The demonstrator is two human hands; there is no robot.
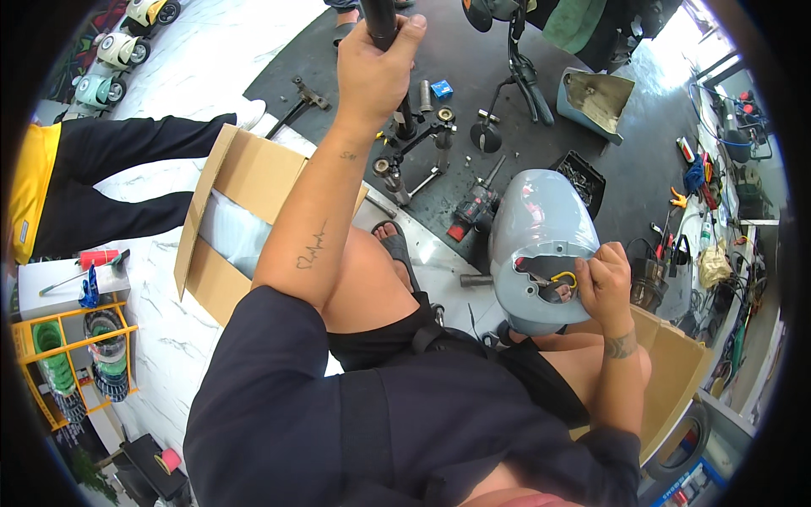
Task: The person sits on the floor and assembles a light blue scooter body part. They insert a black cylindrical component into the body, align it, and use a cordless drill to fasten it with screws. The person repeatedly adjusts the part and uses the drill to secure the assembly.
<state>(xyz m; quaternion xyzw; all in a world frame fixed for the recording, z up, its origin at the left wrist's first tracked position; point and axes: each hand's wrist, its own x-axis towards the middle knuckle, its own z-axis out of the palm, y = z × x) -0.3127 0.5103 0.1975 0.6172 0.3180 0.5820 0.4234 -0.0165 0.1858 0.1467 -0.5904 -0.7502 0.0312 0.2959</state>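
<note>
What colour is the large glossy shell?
The shell is light bluish grey, best seen in the head view.

Single fisheye view, head-worn, left of a side-by-side pair; looks steeply down from close above a dark short-sleeved cloth shirt (pixel 439 414) at the near edge. Wide reach: glossy white grey-veined floor (pixel 160 338) left, flat dark-grey floor mat (pixel 460 51) far.

Bright; glare upper right; edges curved, dark.
</note>
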